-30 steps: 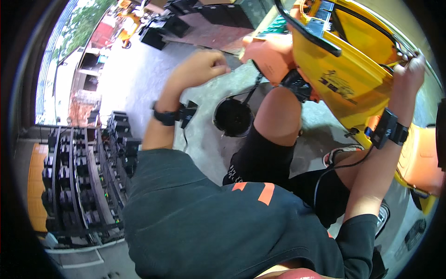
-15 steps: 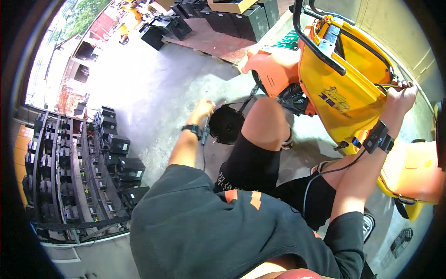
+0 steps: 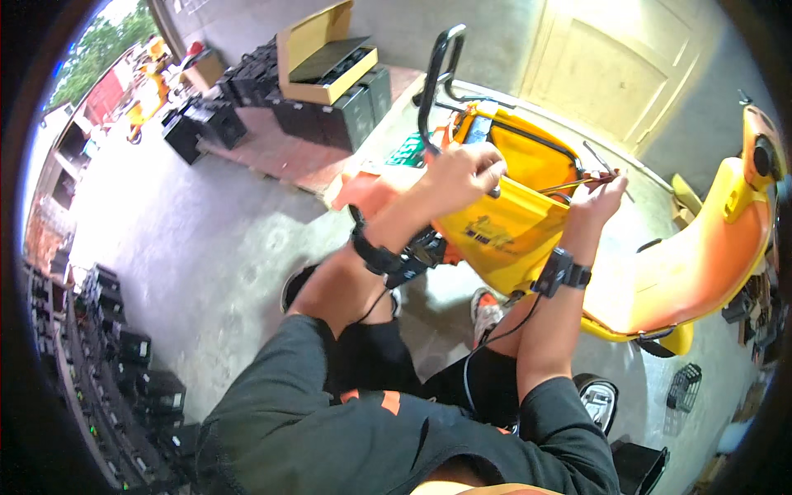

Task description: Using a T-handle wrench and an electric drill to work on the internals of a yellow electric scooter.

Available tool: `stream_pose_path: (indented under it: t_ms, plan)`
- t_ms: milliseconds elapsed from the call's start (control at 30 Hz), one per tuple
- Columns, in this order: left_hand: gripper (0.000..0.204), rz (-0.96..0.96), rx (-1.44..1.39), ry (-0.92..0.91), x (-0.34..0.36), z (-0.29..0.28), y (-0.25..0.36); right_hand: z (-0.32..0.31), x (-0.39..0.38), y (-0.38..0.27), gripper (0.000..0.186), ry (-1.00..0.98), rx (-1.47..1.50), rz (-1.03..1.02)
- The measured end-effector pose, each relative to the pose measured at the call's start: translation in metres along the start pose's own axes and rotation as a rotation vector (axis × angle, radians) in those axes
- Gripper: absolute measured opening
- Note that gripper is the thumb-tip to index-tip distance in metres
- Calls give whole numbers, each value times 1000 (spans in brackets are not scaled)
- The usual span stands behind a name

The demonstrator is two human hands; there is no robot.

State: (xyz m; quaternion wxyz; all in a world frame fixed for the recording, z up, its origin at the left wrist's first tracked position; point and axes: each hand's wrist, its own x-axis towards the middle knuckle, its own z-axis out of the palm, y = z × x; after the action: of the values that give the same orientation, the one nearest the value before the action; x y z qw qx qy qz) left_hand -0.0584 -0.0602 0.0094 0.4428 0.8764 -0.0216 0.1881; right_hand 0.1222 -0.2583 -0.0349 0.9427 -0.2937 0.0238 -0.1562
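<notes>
A yellow scooter (image 3: 701, 256) stands in front of me with its seat compartment (image 3: 528, 165) open. My left hand (image 3: 462, 173) rests on the compartment's near rim with its fingers curled, and a small dark tool (image 3: 493, 191) shows under them. My right hand (image 3: 598, 198) is at the compartment's right edge, pinching a bundle of thin wires (image 3: 590, 176) that stick out over the rim. Both wrists wear black bands, and a thin cable runs down from the right one. My knees are bent below the scooter's side.
A black grab bar (image 3: 433, 82) rises behind the compartment. Black batteries and an open cardboard box (image 3: 322, 49) sit on a pallet at the back. A rack of batteries (image 3: 107, 346) lines the left. A wire basket (image 3: 683, 388) lies at the right on the concrete floor.
My left hand was down by a round black thing on the floor and has come up onto the compartment rim. My right hand stayed at the scooter's edge. My head has tilted up.
</notes>
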Motion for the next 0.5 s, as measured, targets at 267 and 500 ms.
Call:
stream_pose_path:
  t_ms: [267,500]
  plan:
    - [16,207,254,292,31,35,-27,38,-45,-44,36,-455,133,-80]
    - [23,429,453,419,22,41,-40,118,-66,-49,23,-502,-33,-184]
